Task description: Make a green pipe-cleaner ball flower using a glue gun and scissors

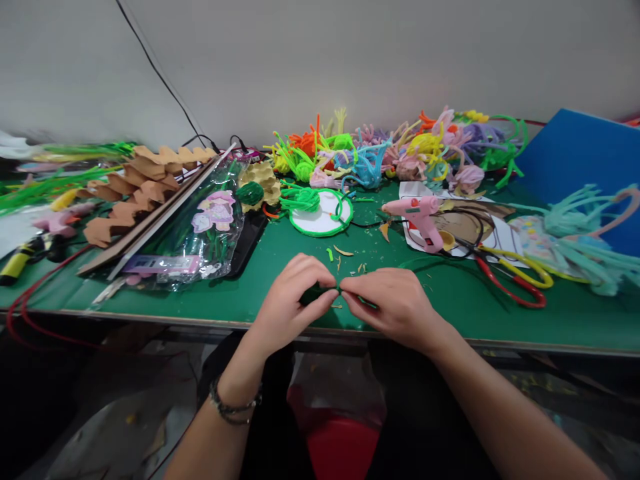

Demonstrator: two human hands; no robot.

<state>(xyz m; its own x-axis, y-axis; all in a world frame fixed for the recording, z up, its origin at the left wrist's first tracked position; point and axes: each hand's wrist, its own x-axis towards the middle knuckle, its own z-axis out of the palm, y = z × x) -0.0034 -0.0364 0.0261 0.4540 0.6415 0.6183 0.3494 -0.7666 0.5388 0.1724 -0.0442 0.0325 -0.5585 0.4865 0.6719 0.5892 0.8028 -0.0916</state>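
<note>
- Where the table's (pixel 210 303) front edge runs, we see both hands meeting at centre: left hand (pixel 293 297) and right hand (pixel 393 307), fingertips almost touching.
- Between them sits a dark green pipe cleaner (pixel 320 292), pinched by the left thumb & fingers; the right fingertips press together on its other end. Both grips closed tight on it; it's mostly hidden by the fingers, so we can't tell its full shape.
- The piece is held just above the green tabletop, near the front edge, w/ small cut scraps (pixel 343 251) lying just behind it.
- Left wrist wears a beaded bracelet (pixel 234 405).
- Behind the hands: a white disc w/ green pipe-cleaner rim (pixel 323 217).
- To the right of that: pink glue gun (pixel 420 213) resting on a paper sheet, near red- and yellow-handled scissors (pixel 515 273).
- Along the wall: heap of multicolour pipe-cleaner shapes (pixel 400 150).
- Far right: blue board (pixel 580 150) & pale teal pipe-cleaner bunch (pixel 580 237).
- Left side: clear plastic packet w/ sticker figure (pixel 200 230), brown scalloped foam strips (pixel 135 187), red cable (pixel 35 300).
</note>
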